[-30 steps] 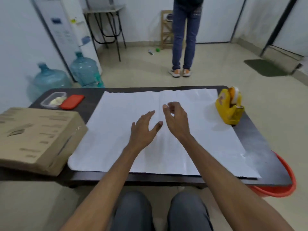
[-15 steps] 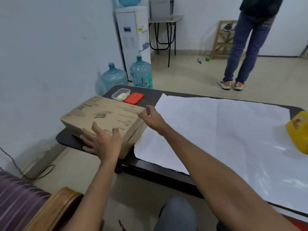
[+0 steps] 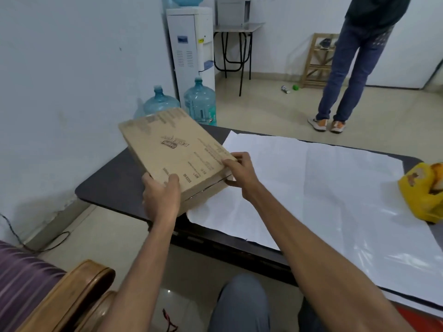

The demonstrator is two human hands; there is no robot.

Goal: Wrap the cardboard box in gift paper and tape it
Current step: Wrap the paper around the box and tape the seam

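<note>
closest to me i see the wearer's knee and a wooden chair arm [image 3: 79,288] below the edge of the table [image 3: 112,185], so anything that slips lands on a lap or the floor. the left hand [image 3: 161,200] is wrapped round the near left corner of the cardboard box [image 3: 172,149], thumb on top, fingers underneath and out of my sight. the right hand [image 3: 239,172] pinches the near right corner, fingers curled over the top edge. the box is up off the table and tilted, over the table's left end, with its near right corner just above the corner of the gift paper [image 3: 323,188]. my worry is that both grips sit on one short side, so the far weight could lever it out of those fingers. i also see a dark seam along the near face, probably a flap line, and a hard squeeze might make it gape. on the way down, a dragged corner could catch the sheet's loose edge and crease or tear it. it could also shove the sheet toward the yellow tape dispenser [image 3: 422,195] at its right edge. beyond are the water jugs [image 3: 200,104] and a standing person [image 3: 354,56], both well apart, so no trouble there.
</note>
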